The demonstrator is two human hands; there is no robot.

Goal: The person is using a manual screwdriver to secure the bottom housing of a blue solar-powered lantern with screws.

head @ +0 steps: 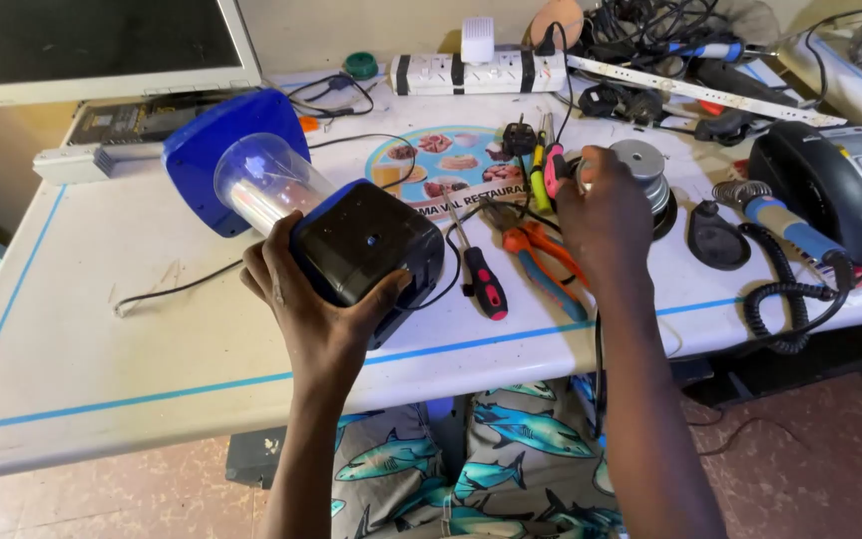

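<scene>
Head view looks down on a white worktop (102, 339) with blue edge lines. The left hand (316, 309) grips the black base end of a blue-and-black lantern (301, 205), fingers wrapped around its lower corner — the lantern lies tilted on its side near the front edge, left of centre, its clear dome pointing toward the back left corner. The right hand (606, 215) reaches toward the middle of the worktop, fingers curled around a small pale object beside a solder spool (643, 165); what exactly it pinches is hard to tell. Just beside it lie orange-handled pliers (541, 260) and a red-and-black screwdriver (486, 284). A soldering iron (775, 220) rests nearer the right edge, a power strip (481, 72) along the back.

The lantern looks rigid, moderately light plastic, and the clear dome seems the fragile, slippery part — the squared black base or blue cap gives the safer hold.
</scene>
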